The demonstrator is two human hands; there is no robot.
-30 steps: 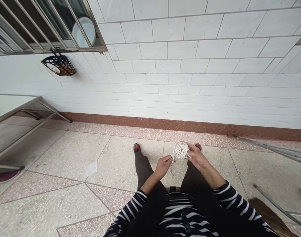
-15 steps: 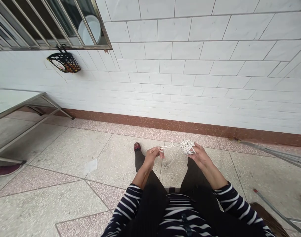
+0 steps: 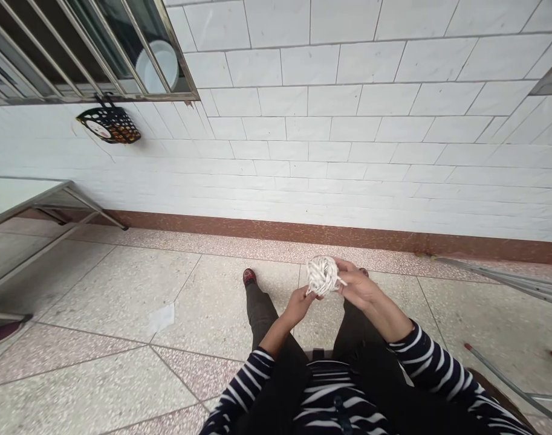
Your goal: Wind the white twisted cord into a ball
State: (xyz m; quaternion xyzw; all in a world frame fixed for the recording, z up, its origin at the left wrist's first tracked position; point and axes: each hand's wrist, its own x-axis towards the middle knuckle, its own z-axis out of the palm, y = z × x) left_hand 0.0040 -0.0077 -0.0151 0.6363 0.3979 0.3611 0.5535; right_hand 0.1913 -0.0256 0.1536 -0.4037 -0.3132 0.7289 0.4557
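A ball of off-white cord [image 3: 322, 275] is held in front of my knees, with a short loose end poking out on its right side. My right hand [image 3: 360, 286] has its fingers curled round the ball's right side. Against the ball's lower left edge, my left hand [image 3: 300, 305] is closed in a pinch on a strand of the same cord. The ball partly hides the left fingertips.
A white-topped table [image 3: 26, 190] with metal legs stands at the left by the tiled wall. A black patterned bag [image 3: 110, 125] hangs from the window bars. White paper [image 3: 161, 317] lies on the floor; metal poles [image 3: 497, 278] are at the right.
My left hand has moved right, up against the ball, and the strand that stretched between the hands no longer spans a gap. The right hand has brought the ball slightly left and turned it.
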